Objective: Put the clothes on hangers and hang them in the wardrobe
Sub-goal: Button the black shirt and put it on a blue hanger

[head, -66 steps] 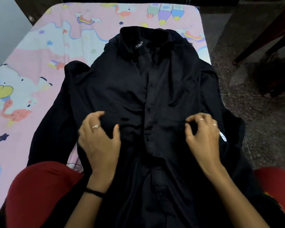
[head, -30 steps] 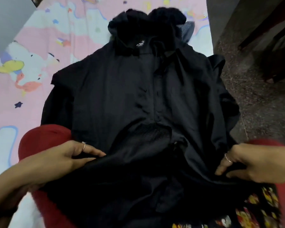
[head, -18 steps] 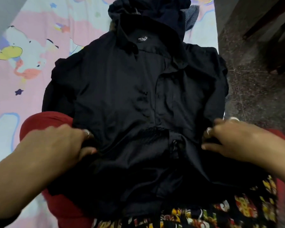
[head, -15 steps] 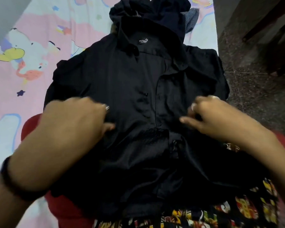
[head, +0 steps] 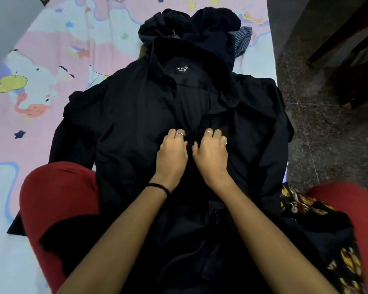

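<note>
Head view, black shirt (head: 136, 115) spread flat, collar open

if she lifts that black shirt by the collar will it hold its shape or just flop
Probably flop: the black shirt lies creased and bunched on the bed sheet, so the cloth looks thin and limp. Its slight sheen hints it may slide off a loose grip. The front looks open near the collar, where the left hand and right hand pinch the placket, so the panels may swing apart.

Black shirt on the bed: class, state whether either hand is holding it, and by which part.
Both hands, left hand and right hand, grip the black shirt at its front opening, mid-chest, fingers curled into the fabric.
</note>
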A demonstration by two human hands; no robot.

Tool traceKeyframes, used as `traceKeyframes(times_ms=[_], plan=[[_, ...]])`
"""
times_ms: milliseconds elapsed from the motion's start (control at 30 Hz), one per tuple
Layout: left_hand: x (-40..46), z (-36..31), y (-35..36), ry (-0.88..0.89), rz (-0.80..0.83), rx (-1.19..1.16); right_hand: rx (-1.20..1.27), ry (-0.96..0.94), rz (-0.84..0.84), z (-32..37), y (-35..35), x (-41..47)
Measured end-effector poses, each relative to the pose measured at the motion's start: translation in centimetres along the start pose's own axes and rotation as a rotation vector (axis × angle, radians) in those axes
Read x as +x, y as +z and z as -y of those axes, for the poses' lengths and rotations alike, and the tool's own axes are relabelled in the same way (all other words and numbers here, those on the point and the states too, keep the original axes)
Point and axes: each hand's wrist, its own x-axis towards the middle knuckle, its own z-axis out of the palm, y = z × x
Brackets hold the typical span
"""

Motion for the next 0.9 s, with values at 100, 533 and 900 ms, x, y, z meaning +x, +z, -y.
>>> traceKeyframes(times_ms=[100,533,900], plan=[[0.5,0.2,0.4,0.001,-0.043,-0.029,-0.033,-0.037,-0.033,0.1,0.0,0.1],[1.2,-0.8,-2.0,-0.150,0.034,-0.633,0.950,0.327,0.200,-2.0,-4.8,2.7],[1.4,-0.5,-2.0,-0.172,0.082,-0.751,1.386,0.346,0.455,-1.5,-4.4,1.8]])
